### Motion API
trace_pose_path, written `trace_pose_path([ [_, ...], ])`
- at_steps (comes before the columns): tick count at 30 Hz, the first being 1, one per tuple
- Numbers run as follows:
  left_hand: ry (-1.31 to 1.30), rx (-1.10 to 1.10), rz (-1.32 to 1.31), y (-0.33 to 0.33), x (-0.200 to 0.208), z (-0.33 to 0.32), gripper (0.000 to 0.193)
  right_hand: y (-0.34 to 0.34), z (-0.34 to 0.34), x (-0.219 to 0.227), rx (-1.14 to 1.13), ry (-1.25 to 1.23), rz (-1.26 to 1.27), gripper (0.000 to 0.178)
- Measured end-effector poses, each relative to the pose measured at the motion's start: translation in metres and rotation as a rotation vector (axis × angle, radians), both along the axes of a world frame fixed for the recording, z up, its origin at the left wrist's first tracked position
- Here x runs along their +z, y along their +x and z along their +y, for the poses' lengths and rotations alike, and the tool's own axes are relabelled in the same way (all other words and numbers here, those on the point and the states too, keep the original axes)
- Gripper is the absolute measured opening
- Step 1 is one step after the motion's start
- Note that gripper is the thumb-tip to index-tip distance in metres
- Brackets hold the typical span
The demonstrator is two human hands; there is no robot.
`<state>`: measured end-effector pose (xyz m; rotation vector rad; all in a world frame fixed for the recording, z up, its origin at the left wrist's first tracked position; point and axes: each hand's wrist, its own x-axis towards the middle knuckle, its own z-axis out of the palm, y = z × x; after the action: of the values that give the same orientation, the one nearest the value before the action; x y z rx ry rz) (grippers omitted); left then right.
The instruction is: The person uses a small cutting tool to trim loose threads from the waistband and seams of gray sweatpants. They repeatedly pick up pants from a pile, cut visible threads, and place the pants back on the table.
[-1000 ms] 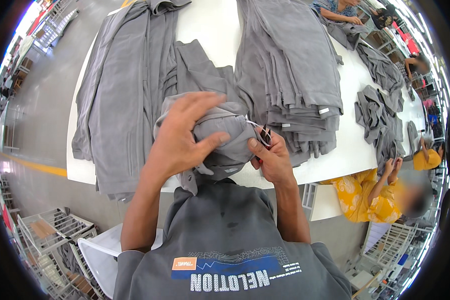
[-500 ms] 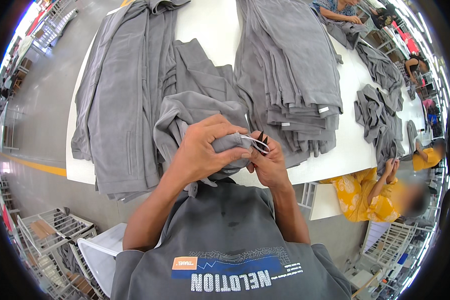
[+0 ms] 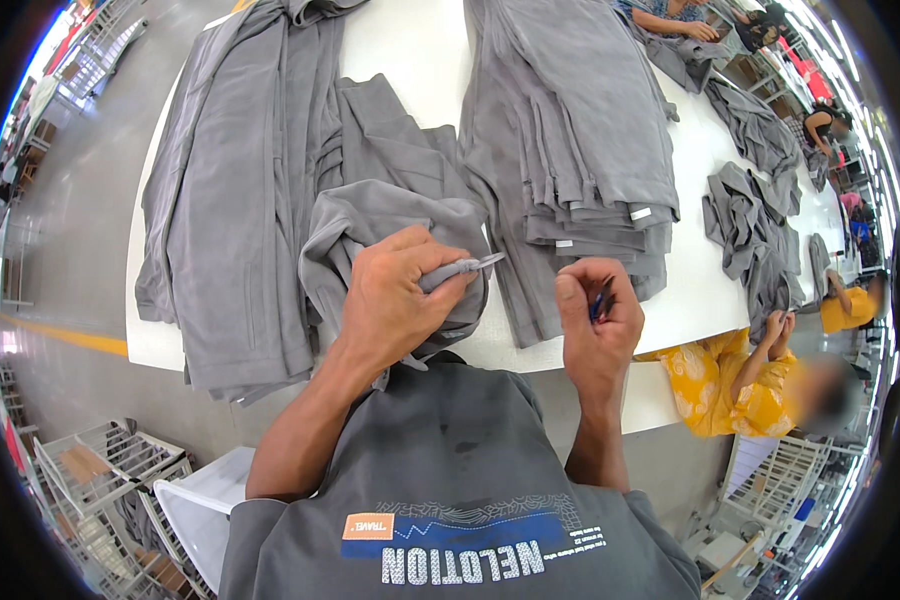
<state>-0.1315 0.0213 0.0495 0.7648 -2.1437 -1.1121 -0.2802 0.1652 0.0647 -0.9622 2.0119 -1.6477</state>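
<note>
My left hand is closed in a pinch on a gathered bit of a grey garment. A thin pale cord loop sticks out past its fingertips. The rest of that garment lies bunched on the table beneath and beyond the hand. To the right, apart from the garment, my right hand is curled round small dark thread snips. Their blades show between thumb and fingers; the handle is mostly hidden in the palm.
On the white table, long grey garments lie stacked in a left pile and a right pile. Loose grey garments lie further right. A person in yellow works at the right. A white chair stands at my left.
My right hand has moved right, away from the cord, taking the snips with it. The left hand keeps its pinch, and the cord loop now points out more flatly.
</note>
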Motion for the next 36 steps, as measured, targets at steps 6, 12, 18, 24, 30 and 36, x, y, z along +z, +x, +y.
trace_pose_path([
  [6,-0.021,-0.101,-0.049,0.001,0.000,0.000,0.020,0.009,-0.002,0.024,0.273,0.211,-0.052,0.031],
  [12,-0.058,-0.190,-0.068,0.004,0.000,-0.004,0.022,0.002,-0.004,0.016,0.350,0.256,0.012,0.031],
  [18,-0.026,-0.303,-0.097,0.007,0.003,-0.008,0.025,-0.004,-0.007,0.008,0.413,0.195,0.165,0.029],
  [24,-0.018,-0.362,-0.143,0.006,0.006,-0.008,0.023,-0.008,-0.007,0.005,0.437,0.230,0.128,0.028],
  [30,-0.009,-0.376,-0.157,0.006,0.005,-0.008,0.023,-0.008,-0.007,0.005,0.448,0.260,0.128,0.027],
  [36,-0.005,-0.385,-0.162,0.006,0.004,-0.009,0.023,-0.009,-0.009,0.003,0.458,0.249,0.144,0.026],
])
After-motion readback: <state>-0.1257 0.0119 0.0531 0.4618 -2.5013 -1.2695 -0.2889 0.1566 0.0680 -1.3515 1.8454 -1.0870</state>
